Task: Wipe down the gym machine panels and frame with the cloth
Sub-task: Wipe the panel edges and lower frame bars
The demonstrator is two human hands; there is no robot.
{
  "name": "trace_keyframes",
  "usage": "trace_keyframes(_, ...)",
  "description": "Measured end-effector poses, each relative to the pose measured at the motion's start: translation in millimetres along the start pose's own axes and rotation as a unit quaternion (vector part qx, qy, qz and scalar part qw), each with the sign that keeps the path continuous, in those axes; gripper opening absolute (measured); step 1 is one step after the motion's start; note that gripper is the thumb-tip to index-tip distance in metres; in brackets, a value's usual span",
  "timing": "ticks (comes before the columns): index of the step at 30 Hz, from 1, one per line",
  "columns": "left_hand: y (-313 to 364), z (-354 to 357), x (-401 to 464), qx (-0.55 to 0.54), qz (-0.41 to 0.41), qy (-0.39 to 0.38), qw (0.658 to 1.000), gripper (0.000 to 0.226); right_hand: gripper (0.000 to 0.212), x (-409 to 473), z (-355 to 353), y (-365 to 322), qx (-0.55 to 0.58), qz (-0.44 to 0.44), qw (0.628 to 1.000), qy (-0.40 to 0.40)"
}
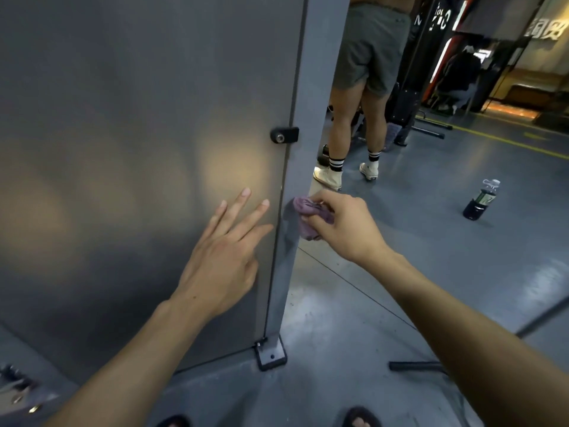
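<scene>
Left hand (221,257) lies flat, fingers spread, on grey panel (123,149). Right hand (341,226) pinches bunched purple cloth (303,221) against frame post (308,118) just beside left fingertips. Bottle (480,200) on floor beyond right hand; its label unreadable
</scene>
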State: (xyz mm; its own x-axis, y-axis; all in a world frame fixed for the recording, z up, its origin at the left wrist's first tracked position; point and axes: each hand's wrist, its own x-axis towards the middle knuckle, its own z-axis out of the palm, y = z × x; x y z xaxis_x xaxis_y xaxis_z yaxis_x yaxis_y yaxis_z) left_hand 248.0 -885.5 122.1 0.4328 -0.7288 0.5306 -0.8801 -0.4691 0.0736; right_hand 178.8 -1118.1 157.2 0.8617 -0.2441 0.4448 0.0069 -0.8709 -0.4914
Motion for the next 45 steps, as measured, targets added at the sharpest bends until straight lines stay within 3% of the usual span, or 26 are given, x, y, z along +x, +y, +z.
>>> trace_keyframes(7,0,39,-14,0.028,0.054,-0.093,0.994,0.061,0.007,-16,49,54,0.205,0.136,0.967,-0.063)
trace_keyframes(14,-5,89,-38,0.026,0.091,-0.183,0.979,0.063,0.012,-48,106,132,0.270,0.231,0.921,-0.161)
trace_keyframes(18,-11,117,-56,0.019,0.113,-0.237,0.965,0.060,0.011,-71,146,181,0.293,0.299,0.892,-0.169)
trace_keyframes(21,-11,141,-63,0.049,0.154,-0.289,0.944,0.057,0.015,-80,186,217,0.278,0.350,0.876,-0.182)
trace_keyframes(25,-27,183,-62,0.070,0.250,-0.339,0.904,0.056,0.027,-78,222,252,0.224,0.350,0.876,-0.245)
trace_keyframes(32,-49,241,-83,0.091,0.335,-0.371,0.862,0.060,0.025,-29,252,296,0.028,0.246,0.865,-0.436)
trace_keyframes(35,-40,257,-85,0.106,0.344,-0.389,0.848,0.058,0.025,-37,281,305,0.016,0.274,0.864,-0.422)
trace_keyframes(38,-27,268,-80,0.111,0.331,-0.413,0.841,0.058,0.019,-78,325,306,0.106,0.369,0.841,-0.381)
trace_keyframes(45,-16,287,-82,0.088,0.305,-0.423,0.849,0.056,0.014,-139,372,299,0.164,0.484,0.820,-0.259)
